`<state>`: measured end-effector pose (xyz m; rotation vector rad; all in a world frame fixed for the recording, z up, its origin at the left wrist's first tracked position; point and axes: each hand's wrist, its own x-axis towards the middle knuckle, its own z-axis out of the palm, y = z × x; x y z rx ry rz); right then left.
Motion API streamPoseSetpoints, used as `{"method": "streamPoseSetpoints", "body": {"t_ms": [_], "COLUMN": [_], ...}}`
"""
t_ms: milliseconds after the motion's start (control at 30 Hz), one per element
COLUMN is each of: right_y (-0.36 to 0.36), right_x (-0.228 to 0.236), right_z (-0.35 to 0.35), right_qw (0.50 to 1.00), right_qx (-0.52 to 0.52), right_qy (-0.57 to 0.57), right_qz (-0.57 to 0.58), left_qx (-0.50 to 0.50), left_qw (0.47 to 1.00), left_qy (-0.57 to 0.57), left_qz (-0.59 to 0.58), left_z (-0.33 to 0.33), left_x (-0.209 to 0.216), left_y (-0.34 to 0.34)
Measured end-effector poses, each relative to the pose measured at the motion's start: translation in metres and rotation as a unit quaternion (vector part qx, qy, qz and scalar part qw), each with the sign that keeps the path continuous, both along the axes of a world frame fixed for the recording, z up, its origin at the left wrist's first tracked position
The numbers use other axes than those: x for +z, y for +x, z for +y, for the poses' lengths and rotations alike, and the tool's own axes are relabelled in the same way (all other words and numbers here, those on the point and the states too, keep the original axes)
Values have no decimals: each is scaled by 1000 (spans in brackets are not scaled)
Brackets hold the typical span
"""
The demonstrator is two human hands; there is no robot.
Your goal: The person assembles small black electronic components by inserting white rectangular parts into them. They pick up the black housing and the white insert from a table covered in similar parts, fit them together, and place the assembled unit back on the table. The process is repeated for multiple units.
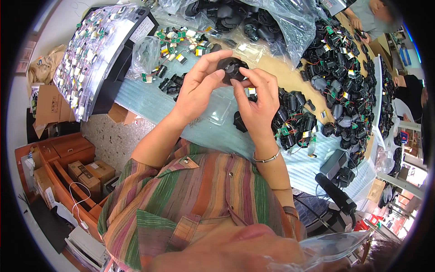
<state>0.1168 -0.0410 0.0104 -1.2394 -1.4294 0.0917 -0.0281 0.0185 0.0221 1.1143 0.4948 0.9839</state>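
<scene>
Above the table, a black rounded plastic housing [230, 69] is held up between both hands. My left hand [202, 87] pinches it from the left with thumb and fingers. On the other side, my right hand [258, 97] grips its lower right edge with thumb and forefinger. Below them lies a clear plastic tray [221, 111]. Small black cylindrical parts [171, 86] lie just left of my left hand. Beside my right hand spreads a pile of black housings with green circuit boards and red wires [294, 115].
A long heap of black parts [340, 77] covers the table's right side. Clear plastic bags of black pieces [253, 22] sit at the back. A tilted tray of small wired boards [97, 50] stands at left. A black handheld tool [335, 194] is at right. Other people work at far right.
</scene>
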Motion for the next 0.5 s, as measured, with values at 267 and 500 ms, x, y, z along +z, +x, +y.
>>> {"method": "streamPoseSetpoints", "body": {"t_ms": [267, 500], "right_y": [-2, 2], "right_x": [-4, -5], "right_z": [-5, -2], "right_qw": [1000, 997], "right_qx": [-15, 0], "right_qy": [24, 37], "right_qz": [-3, -68], "left_qx": [-30, -53], "left_qw": [997, 979], "left_qy": [-60, -177], "left_qz": [-27, -89], "left_z": [3, 9], "left_x": [-3, -4], "left_y": [1, -1]}}
